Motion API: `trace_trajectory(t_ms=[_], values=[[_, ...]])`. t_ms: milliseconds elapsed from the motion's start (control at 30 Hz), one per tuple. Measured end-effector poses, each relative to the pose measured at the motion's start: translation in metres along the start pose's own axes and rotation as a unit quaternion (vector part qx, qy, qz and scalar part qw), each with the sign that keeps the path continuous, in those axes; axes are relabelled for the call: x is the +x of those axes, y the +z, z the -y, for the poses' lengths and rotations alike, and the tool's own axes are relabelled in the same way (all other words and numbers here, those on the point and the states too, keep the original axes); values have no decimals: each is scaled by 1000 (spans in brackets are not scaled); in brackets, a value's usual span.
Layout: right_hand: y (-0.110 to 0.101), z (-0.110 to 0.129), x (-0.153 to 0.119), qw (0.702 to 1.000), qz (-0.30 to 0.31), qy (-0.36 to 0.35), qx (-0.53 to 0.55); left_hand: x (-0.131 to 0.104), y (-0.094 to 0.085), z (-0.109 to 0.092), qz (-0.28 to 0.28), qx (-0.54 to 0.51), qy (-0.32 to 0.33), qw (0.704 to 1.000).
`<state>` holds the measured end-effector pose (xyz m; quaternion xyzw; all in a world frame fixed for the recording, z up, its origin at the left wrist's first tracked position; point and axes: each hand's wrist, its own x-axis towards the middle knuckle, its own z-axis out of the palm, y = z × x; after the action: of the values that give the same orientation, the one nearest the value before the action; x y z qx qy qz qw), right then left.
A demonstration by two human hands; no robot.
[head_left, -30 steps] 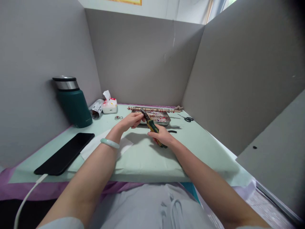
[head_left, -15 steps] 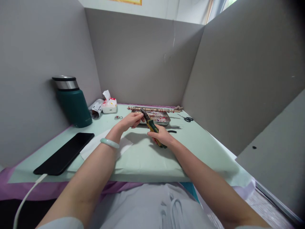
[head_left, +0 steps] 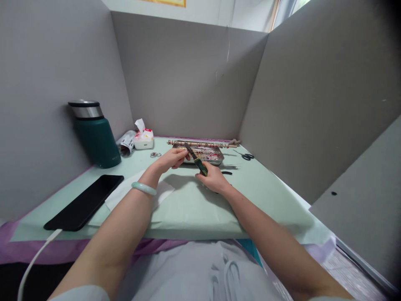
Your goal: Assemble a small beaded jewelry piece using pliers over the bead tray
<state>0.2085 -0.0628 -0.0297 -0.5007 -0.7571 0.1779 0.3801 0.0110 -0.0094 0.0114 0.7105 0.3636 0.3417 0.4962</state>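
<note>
My right hand (head_left: 214, 178) is wrapped round the green and yellow handles of a pair of pliers (head_left: 200, 165), whose dark jaws point up and to the left. The fingertips of my left hand (head_left: 173, 159) are pinched together beside the jaws; whatever they hold is too small to make out. Just behind both hands lies a metal tray (head_left: 220, 160) of red and pale beads. A beaded rod (head_left: 200, 144) lies along the tray's far side. Thin wires (head_left: 230, 167) stick out to the right, near a black curved handle (head_left: 226, 172).
Left of my arms are a black phone (head_left: 84, 202) with a white cable, a green bottle (head_left: 98, 140), a tissue pack (head_left: 144, 140) and small rings (head_left: 156, 154). Black scissors (head_left: 247, 156) lie at right. Grey partitions (head_left: 188, 75) enclose the table.
The pliers have turned in my right hand, and their lower handle is now mostly hidden behind my fingers. My left hand has hardly moved.
</note>
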Motion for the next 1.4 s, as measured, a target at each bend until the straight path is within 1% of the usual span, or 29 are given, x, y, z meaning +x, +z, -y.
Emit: trace_trajectory(t_ms=[67, 100, 167, 233, 300, 333, 400, 467, 567, 667, 767, 867, 933, 967, 1033, 1133, 1200, 1233, 1300, 1400], values=[[-2, 2, -1, 994, 58, 32, 89, 0, -1, 0, 5, -9, 9, 1000], [-3, 4, -2, 984, 93, 51, 142, 0, -1, 0, 5, -12, 12, 1000], [-5, 7, -5, 954, 149, 85, 245, -1, -1, 0, 3, -12, 15, 1000], [-7, 11, -7, 926, 170, 97, 322, -2, -1, -1, -2, -4, 13, 1000], [-8, 12, -8, 915, 178, 100, 348, -2, 0, -1, -5, 2, 11, 1000], [-8, 12, -8, 919, 177, 98, 339, -2, 0, -1, -5, 3, 11, 1000], [-7, 9, -7, 941, 163, 93, 282, -1, -1, 0, -2, 2, 10, 1000], [-4, 7, -5, 968, 133, 87, 197, 0, -1, 1, -2, 4, 5, 1000], [-2, 5, -3, 994, 67, 45, 77, 1, -1, 1, -5, 7, -1, 1000], [-1, 4, -2, 1000, 6, 6, -28, 1, -1, 1, -6, 7, -6, 1000], [0, 1, -1, 996, -7, -4, -84, 1, 0, 1, -2, 5, -14, 1000], [1, 0, -1, 996, -15, -9, -88, 0, 0, -1, -3, 6, -18, 1000], [0, 1, -1, 998, -13, -6, -60, 0, 0, -1, -3, 5, -16, 1000], [-1, 2, -1, 999, -3, 0, -34, 0, 0, -2, -3, 4, -12, 1000], [-3, 5, -2, 998, 45, 22, 45, -1, 0, -1, 0, 1, -3, 1000], [-6, 8, -4, 972, 134, 69, 180, -1, -1, 0, 2, 1, 7, 1000], [-8, 9, -5, 953, 164, 80, 243, 0, -1, 1, 2, 5, 13, 1000], [-8, 9, -5, 949, 170, 80, 255, 0, -1, 1, 2, 6, 14, 1000], [-7, 9, -5, 956, 160, 75, 233, 0, -2, 2, 3, 8, 13, 1000], [-5, 9, -4, 988, 95, 55, 109, 1, -2, 1, 2, 10, 1, 1000]])
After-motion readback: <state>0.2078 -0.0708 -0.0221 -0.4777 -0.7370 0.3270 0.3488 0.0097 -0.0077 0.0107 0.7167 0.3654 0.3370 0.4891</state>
